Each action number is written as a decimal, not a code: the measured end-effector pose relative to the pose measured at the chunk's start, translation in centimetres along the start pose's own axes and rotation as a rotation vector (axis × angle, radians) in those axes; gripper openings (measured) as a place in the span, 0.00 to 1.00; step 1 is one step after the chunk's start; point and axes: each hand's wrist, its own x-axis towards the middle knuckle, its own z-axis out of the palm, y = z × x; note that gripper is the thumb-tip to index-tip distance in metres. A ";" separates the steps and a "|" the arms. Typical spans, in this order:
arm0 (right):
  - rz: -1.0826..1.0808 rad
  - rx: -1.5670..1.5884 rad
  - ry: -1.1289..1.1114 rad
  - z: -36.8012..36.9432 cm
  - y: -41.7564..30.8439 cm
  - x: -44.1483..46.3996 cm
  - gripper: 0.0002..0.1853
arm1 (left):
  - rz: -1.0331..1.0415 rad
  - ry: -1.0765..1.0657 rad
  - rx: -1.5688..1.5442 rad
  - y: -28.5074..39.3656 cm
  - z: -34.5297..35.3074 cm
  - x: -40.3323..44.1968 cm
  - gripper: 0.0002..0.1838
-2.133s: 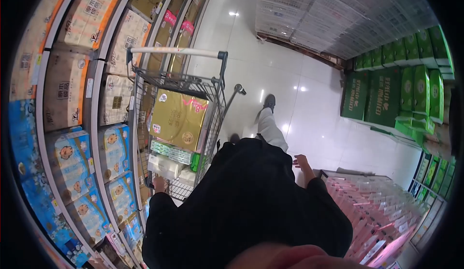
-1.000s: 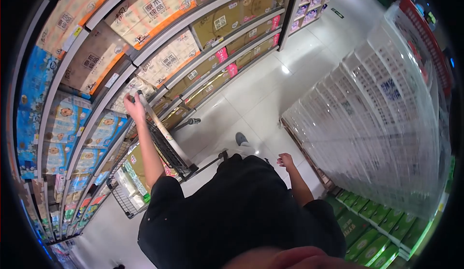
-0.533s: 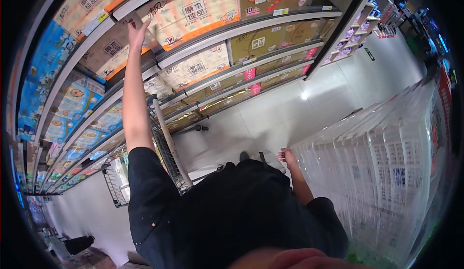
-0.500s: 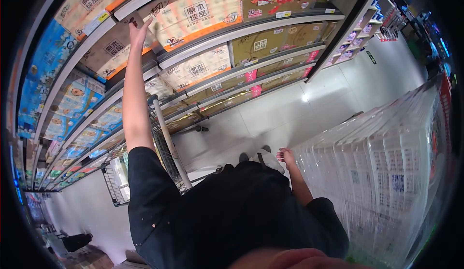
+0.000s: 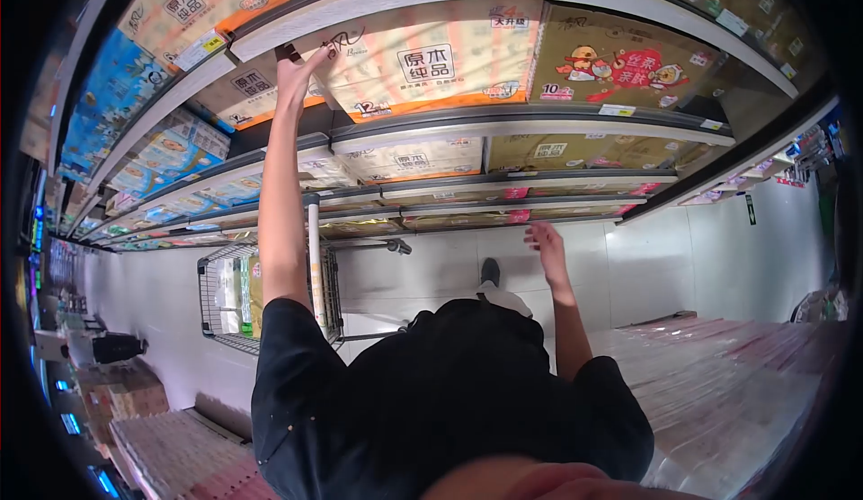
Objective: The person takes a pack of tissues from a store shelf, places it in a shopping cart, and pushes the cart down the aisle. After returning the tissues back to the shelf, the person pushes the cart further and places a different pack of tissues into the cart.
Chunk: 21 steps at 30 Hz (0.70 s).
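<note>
High on the shelf stands a cream and orange tissue multipack [image 5: 430, 61]. My left hand [image 5: 299, 76] is at its left edge, with the thumb on the front corner and the other fingers partly hidden in the gap beside it. A darker, shaded tissue multipack [image 5: 243, 87] sits deeper in the shelf to the left of that hand. My right hand [image 5: 547, 247] hangs over the floor in front of the lower shelves, fingers loosely bent and apart, holding nothing. Right of the cream pack is a gold tissue multipack [image 5: 620, 60] with a red and cartoon print.
A wire shopping cart [image 5: 209, 298] with goods in it stands below my left arm, its handle [image 5: 315, 248] upright beside the forearm. Plastic-wrapped stacked goods [image 5: 728, 392] are at the lower right. Cartons [image 5: 126, 399] stand behind at the left. Blue packs [image 5: 112, 105] fill the left shelves.
The view has turned to the right, so the shelf lies more level. My left hand remains at the cream pack's left edge. My right hand has risen away from the wrapped stack.
</note>
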 end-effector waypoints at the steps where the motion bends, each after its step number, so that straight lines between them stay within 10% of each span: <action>1: -0.077 -0.009 -0.005 -0.1 -2.8 2.5 0.14 | -0.035 0.027 0.027 -2.2 -1.0 1.1 0.30; 9: -0.621 0.032 0.025 1.5 -22.2 13.7 0.13 | -0.225 -0.152 -0.061 -1.4 -2.2 -0.2 0.37; 14: -0.743 0.012 -0.007 2.8 -23.9 16.7 0.17 | -0.156 0.055 -0.160 -1.6 -0.6 -2.2 0.42; 21: -0.799 -0.058 0.131 4.9 -23.8 16.9 0.29 | -0.295 -0.194 0.035 0.1 -2.0 -3.7 0.34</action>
